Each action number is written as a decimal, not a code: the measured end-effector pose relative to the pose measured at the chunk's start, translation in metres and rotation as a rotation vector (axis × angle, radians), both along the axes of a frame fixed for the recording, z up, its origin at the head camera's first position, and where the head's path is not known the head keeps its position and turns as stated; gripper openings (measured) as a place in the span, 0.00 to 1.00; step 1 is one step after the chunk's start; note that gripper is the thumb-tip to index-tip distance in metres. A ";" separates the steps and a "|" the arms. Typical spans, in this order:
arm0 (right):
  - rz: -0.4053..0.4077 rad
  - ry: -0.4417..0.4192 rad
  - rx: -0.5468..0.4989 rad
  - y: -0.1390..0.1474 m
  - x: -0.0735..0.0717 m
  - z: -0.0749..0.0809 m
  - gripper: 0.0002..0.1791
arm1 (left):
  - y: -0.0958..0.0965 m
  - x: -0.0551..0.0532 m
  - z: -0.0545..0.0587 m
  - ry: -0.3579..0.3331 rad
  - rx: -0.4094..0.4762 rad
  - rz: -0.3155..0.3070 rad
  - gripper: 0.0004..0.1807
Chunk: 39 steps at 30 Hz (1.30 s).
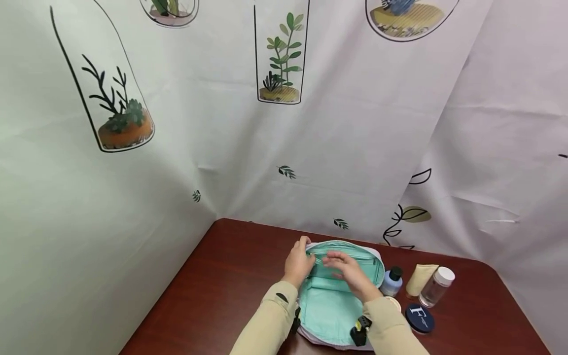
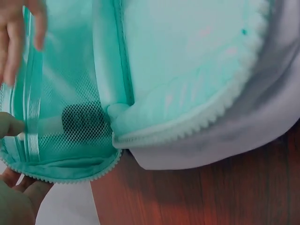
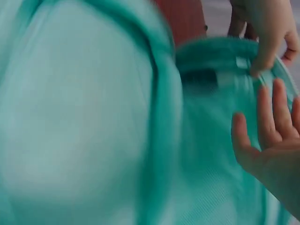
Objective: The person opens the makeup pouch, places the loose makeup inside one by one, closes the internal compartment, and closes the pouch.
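A toiletry bag [image 1: 333, 315] with turquoise lining and a pale lilac outside lies unzipped on the table, its lid raised at the back. My left hand [image 1: 298, 264] pinches the lid's left edge, thumb on the inside and fingers behind, as the left wrist view shows. Over the lid's inner side my right hand [image 1: 348, 273] is held with fingers spread, gripping nothing. Inside the lid is a mesh pocket [image 2: 61, 84]; a dark patch [image 2: 84, 122] shows through it, its kind unclear. The bag's main compartment [image 3: 79, 108] looks bare but blurred in the right wrist view.
Right of the bag stand a blue bottle [image 1: 390, 283] with a black cap, a cream tube [image 1: 420, 280] and a clear white-lidded jar [image 1: 437, 287]. A dark blue round case [image 1: 419, 318] lies before them. My right sleeve partly covers a pale round item [image 1: 393, 302]. Behind the table [image 1: 230, 261] hangs printed cloth.
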State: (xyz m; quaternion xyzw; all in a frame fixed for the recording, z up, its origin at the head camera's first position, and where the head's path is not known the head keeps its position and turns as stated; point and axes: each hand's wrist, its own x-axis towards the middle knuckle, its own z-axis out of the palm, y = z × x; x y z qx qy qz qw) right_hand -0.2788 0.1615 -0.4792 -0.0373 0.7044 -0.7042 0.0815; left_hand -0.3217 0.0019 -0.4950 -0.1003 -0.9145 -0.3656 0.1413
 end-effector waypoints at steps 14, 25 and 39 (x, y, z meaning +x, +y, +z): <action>-0.078 0.051 0.512 0.135 0.048 0.012 0.12 | 0.007 -0.004 -0.005 -0.018 0.022 0.059 0.20; -0.157 0.115 1.069 0.152 0.065 -0.024 0.10 | 0.007 -0.003 -0.006 0.006 0.011 0.041 0.14; -0.230 0.230 1.222 0.133 0.066 -0.058 0.24 | 0.004 -0.002 -0.005 -0.005 0.013 0.009 0.15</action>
